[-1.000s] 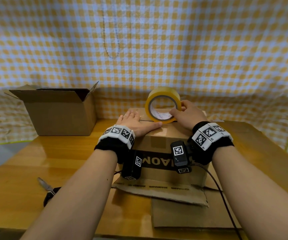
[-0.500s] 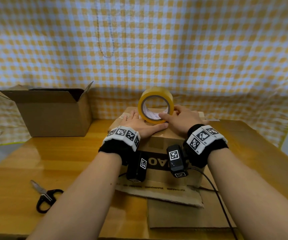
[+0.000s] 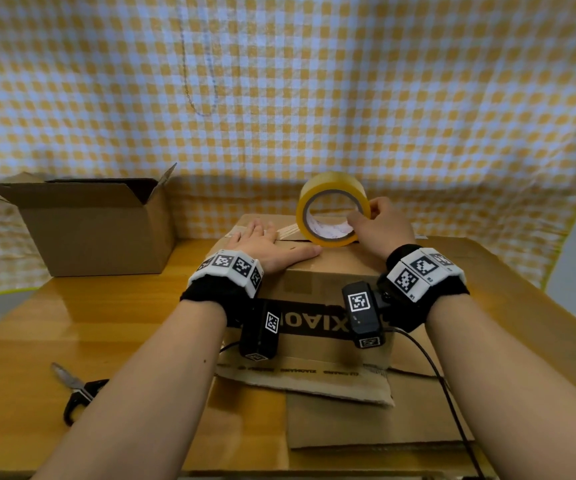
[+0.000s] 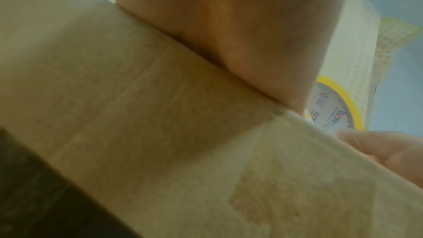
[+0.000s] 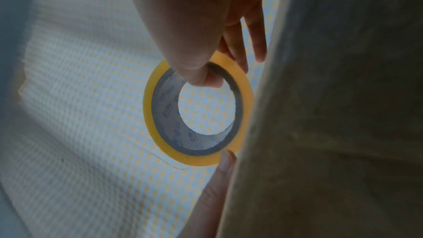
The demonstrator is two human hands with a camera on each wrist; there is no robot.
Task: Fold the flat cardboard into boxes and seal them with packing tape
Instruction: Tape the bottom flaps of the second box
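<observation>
A closed cardboard box [image 3: 328,289] with a black printed band stands at the table's middle. On its top a yellow roll of packing tape [image 3: 331,209] stands on edge over the centre seam. My right hand [image 3: 380,226] grips the roll, thumb inside the core [image 5: 196,77] and fingers round the outside. A strip of tape [image 3: 288,232] runs from the roll leftward along the seam. My left hand [image 3: 269,245] lies flat on the box top, fingers straight, pressing beside the strip. In the left wrist view the box top [image 4: 160,115] fills the picture, the roll [image 4: 332,108] beyond it.
An open cardboard box [image 3: 96,223] stands at the back left of the wooden table [image 3: 72,323]. Black-handled scissors [image 3: 78,393] lie near the front left edge. Flat cardboard [image 3: 366,417] lies under and in front of the closed box. A checked yellow cloth [image 3: 279,91] hangs behind.
My right hand has shifted the tape roll to the right along the seam, leaving a strip of tape behind it. The left hand still presses flat on the box top.
</observation>
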